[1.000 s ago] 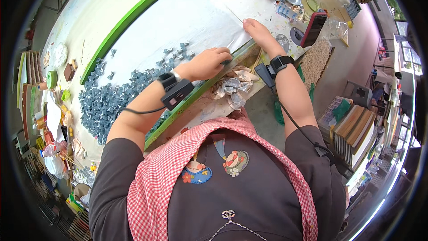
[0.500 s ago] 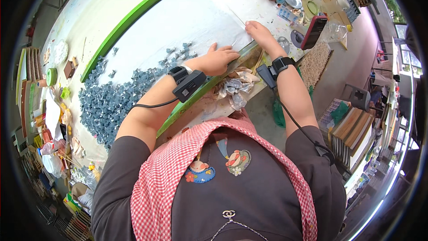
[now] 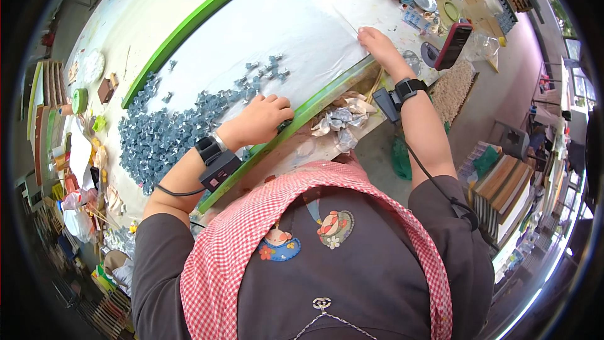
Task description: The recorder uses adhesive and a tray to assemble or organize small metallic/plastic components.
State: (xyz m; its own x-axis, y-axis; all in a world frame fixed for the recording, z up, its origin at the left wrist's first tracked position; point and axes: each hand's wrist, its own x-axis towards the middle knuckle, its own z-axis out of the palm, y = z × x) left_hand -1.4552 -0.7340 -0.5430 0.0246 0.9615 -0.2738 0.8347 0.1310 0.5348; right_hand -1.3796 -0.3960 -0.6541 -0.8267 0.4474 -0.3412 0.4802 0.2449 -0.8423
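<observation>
Head view, from my end: left hand (image 3: 259,122) curls against the green frame's (image 3: 313,108) near rail, can't tell if it grips, blue-grey pieces (image 3: 163,129) heaped to its left. I've got right hand (image 3: 379,45) bent at the white sheet's (image 3: 283,25) right edge, pinch unclear; sheet spreads beyond left hand, probably light, soft, crease-prone, best held by edges.

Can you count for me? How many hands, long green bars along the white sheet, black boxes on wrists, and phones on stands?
Hands: 2 (left hand, right hand)
Long green bars: 2 (far bar, near bar)
Black wrist boxes: 2 (left box, right box)
Phone on a stand: 1
Total: 7
</observation>
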